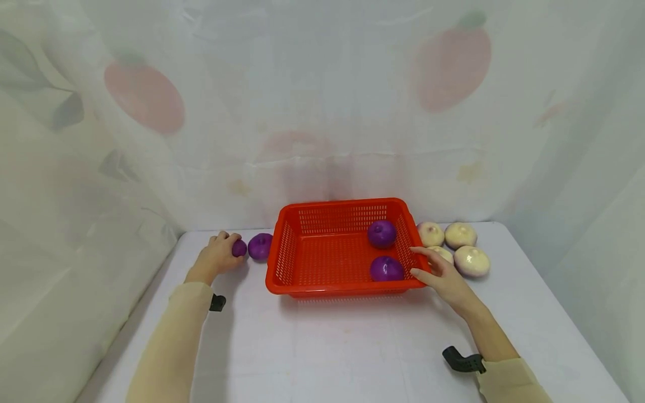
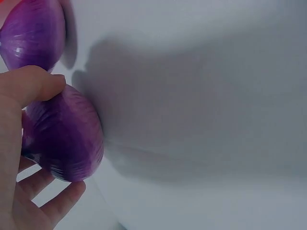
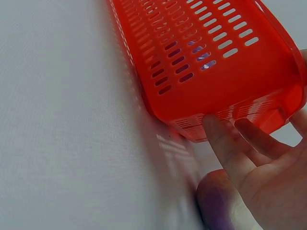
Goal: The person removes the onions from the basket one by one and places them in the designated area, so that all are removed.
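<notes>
On the left, my left hand [image 1: 214,257] grips a purple onion [image 2: 72,134], thumb on one side and fingers on the other. The onion rests on or just above the white table; I cannot tell which. Right beside it lies a second purple onion [image 1: 259,247], near the left wall of a red plastic basket [image 1: 327,289]. Two more purple onions, a far one [image 1: 382,233] and a near one [image 1: 387,269], sit inside the basket at its right end. My right hand [image 1: 447,282] holds the basket's right rim, with fingers against the outer wall [image 3: 225,108].
Several cream-and-purple turnip-like vegetables [image 1: 471,261] lie close together just right of the basket, partly behind the right hand. White cloth covers the table [image 1: 342,347]. A printed curtain [image 1: 322,112] hangs behind and along the sides.
</notes>
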The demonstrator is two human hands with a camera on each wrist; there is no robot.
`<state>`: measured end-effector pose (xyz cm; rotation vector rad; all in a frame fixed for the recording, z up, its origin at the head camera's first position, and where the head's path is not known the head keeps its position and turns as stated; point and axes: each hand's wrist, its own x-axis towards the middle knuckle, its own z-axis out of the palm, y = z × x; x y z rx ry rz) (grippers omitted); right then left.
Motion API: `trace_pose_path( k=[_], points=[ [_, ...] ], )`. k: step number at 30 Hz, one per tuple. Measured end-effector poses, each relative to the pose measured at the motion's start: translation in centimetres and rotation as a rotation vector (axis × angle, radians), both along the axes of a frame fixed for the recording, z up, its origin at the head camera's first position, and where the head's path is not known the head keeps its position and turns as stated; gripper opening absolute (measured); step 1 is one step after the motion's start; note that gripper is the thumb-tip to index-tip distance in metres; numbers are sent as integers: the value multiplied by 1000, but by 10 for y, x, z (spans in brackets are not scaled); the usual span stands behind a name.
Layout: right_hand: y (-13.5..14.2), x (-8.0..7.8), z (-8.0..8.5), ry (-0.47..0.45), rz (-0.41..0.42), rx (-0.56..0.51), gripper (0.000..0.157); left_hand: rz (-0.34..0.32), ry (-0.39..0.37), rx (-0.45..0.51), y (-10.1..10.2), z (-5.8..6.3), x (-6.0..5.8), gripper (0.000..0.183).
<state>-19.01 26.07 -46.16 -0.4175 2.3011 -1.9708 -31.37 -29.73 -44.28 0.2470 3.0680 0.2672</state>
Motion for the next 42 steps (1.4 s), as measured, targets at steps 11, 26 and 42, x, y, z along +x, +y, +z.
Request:
trace_pose_path(
  k=[11, 26, 42],
  points=[
    [0, -1, 0, 2, -2, 2, 56, -17, -1, 26, -3, 7, 1, 62],
    [-1, -1, 1, -9, -19, 15, 56, -128, 116, -23, 10, 59, 6, 47],
    [-1, -1, 0, -16, -11, 0, 57, -269, 283, -66, 66, 101, 11, 42]
  ],
)
